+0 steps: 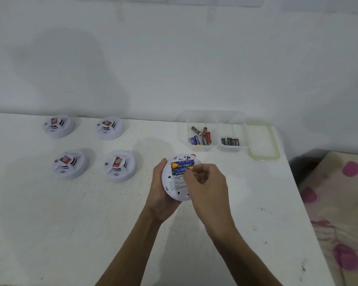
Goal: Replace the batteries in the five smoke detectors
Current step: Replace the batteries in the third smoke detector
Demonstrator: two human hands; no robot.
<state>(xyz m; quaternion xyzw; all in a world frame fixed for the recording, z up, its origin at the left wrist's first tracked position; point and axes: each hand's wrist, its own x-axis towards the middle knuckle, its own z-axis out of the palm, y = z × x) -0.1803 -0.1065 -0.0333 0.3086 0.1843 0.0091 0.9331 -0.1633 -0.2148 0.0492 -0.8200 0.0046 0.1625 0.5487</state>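
My left hand (160, 195) cups a white round smoke detector (177, 186) turned back side up above the table. Two blue and yellow batteries (182, 166) lie side by side in its open compartment. My right hand (207, 182) pinches the right end of the lower battery with thumb and fingertips. Several more detectors rest face up on the left: two at the back (58, 126) (110, 128) and two nearer (70, 164) (119, 165).
A clear two-compartment box (217, 120) at the back right holds red, black and blue batteries on its left side and black ones on its right. Its green-rimmed lid (274, 141) lies beside it. The table's right edge (302, 203) borders a floral cloth.
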